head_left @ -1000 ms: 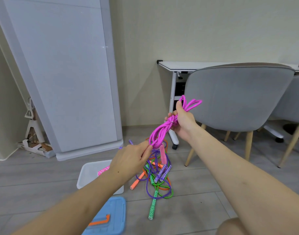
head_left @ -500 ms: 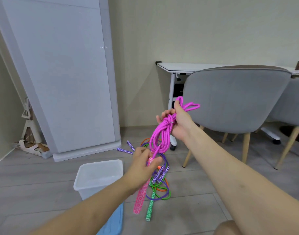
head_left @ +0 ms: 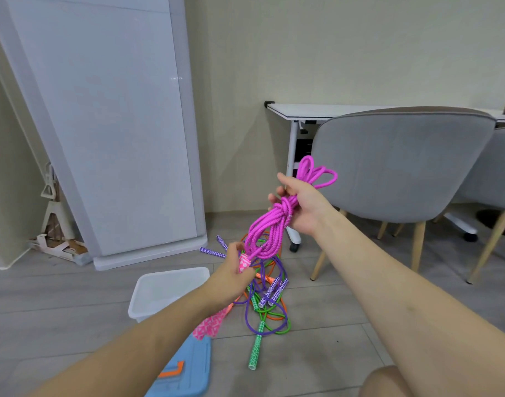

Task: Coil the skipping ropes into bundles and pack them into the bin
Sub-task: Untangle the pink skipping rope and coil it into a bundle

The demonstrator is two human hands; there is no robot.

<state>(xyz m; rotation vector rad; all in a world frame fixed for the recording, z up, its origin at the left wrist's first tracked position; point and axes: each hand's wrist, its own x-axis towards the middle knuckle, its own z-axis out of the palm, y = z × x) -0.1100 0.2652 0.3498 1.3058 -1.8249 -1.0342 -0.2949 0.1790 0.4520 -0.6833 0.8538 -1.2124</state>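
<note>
Right hand raised in front of the grey chair, fingers curled round the knotted middle of the pink rope bundle. Loop ends stick out above the thumb; the longer loops hang down and left toward the other hand.

Left hand lower, nearer the floor, fingers closed on the pink handles just below where the rope joins them. The patterned handle ends stick out under the wrist, over the blue lid. How many handles are in the grip cannot be told.

White bin sits open on the floor, just left of the left forearm, with the blue lid lying in front of it at the bottom edge of view.

Loose pile of ropes lies on the floor directly right of the bin: purple, green and orange cords tangled together, a green handle pointing toward the camera, purple handles in the middle. Two more purple handles lie behind, near the base of the white panel.

White table stands behind the chair against the wall.
</note>
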